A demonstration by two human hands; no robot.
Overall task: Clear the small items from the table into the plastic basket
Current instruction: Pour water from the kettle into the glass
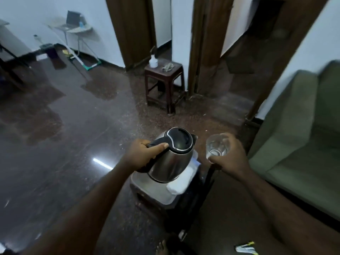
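- The left hand (pixel 141 155) grips the handle of a shiny kettle (pixel 171 155), above a small table (pixel 147 186).
- The right hand (pixel 228 155) holds a clear glass (pixel 218 145) beside it.

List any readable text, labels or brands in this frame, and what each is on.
None readable.
Kettle, held by the left hand: no visible brand or marking.
Glass, in the right hand: plain.
Bottle on the stool: too small and blurred to tell.
Laptop: too blurred.
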